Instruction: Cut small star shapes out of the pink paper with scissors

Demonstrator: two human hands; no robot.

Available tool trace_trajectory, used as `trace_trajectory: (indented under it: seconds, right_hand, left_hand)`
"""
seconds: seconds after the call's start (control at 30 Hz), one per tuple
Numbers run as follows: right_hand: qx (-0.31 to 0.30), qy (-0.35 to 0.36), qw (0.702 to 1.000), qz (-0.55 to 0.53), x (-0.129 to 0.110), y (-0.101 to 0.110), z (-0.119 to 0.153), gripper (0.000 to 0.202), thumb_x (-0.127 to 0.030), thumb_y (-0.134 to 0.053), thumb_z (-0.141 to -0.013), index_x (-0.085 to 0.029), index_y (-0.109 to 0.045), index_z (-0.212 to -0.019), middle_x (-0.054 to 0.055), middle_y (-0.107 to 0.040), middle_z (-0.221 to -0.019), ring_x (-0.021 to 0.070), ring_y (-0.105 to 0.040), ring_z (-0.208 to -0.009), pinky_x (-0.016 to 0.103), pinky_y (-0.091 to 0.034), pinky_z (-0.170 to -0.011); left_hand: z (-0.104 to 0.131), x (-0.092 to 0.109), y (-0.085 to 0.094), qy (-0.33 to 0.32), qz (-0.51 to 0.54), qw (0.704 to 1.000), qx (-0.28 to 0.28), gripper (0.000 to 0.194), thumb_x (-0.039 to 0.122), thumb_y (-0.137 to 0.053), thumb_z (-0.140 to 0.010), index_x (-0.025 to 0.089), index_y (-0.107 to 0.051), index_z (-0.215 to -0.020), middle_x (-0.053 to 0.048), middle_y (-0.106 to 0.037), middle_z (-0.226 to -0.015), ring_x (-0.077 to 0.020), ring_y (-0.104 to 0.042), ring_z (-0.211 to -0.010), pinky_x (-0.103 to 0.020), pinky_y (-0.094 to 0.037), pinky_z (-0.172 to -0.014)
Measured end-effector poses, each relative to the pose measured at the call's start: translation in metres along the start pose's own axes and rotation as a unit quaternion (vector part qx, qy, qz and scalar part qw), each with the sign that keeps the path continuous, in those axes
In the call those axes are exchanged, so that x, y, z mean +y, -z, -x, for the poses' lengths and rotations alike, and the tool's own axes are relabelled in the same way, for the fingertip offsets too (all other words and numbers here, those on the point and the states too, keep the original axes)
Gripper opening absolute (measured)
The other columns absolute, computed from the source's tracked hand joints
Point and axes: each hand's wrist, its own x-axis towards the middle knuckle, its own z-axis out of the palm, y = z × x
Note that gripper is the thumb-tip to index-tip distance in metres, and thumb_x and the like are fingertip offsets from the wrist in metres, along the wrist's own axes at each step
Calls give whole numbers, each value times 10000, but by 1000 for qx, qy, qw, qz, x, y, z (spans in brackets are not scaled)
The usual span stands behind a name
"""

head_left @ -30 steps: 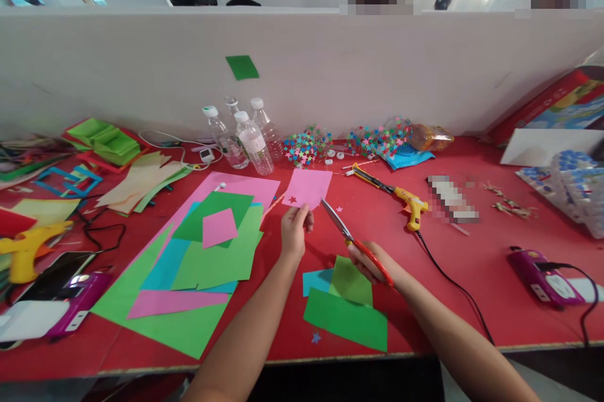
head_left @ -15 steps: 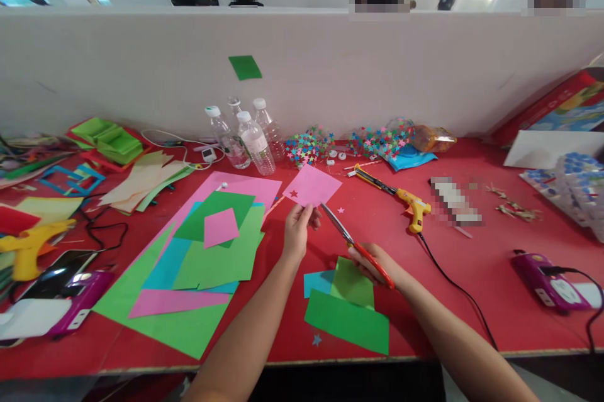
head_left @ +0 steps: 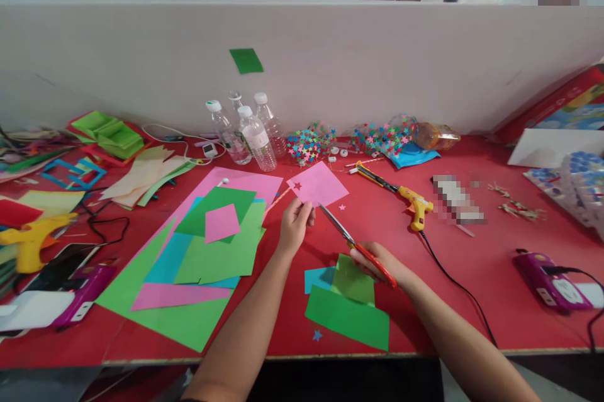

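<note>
My left hand (head_left: pixel 297 224) pinches the near corner of a pink paper square (head_left: pixel 325 185), which it holds above the red table. In my right hand (head_left: pixel 375 262) are red-handled scissors (head_left: pixel 346 235), their blades seemingly together and their tip close to the paper's lower edge. A small red star (head_left: pixel 297 186) shows at the paper's left corner. Below the hands lie a dark green paper piece (head_left: pixel 346 320), a lighter green piece (head_left: pixel 353 279) and a blue piece (head_left: pixel 319 277), partly overlapping. A blue star (head_left: pixel 318 335) rests near the table's front edge.
Stacked coloured sheets (head_left: pixel 221 263) cover the left side. Several plastic bottles (head_left: pixel 258 138) stand by the partition (head_left: pixel 330 62), beside bags of star confetti (head_left: pixel 306 144). A yellow glue gun (head_left: pixel 415 204) and its cord lie at right, near a purple power strip (head_left: pixel 552 279).
The pink square has turned slightly and shifted right in my left hand. The scissors stay near its lower edge. The whole view has tilted a little.
</note>
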Motion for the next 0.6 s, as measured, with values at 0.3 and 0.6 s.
trace_trajectory:
  seconds: [0.3,0.6]
  right_hand:
    - [-6,8,1000,20,1,4,2,614,-796,-484,-769,-190,-429,-685,-73,-355,-488,53,-312,-409,199,-241,-392]
    - [-5,7,999,33,2,7,2,615,-798,-470,-778,-193,-422,-681,-74,-336,-494,59,-302,-432,207,-233,-407]
  left_hand:
    - [-3,1,4,0,-21,999,-28,310,447,-599,-798,186,-513,-656,39,-532,-552,-70,-485,-448,-195,-395,-436]
    - [-2,1,4,22,-28,998,-46,325,479,-617,-773,177,-549,-674,36,-540,-551,-68,-490,-444,-189,-393,-429]
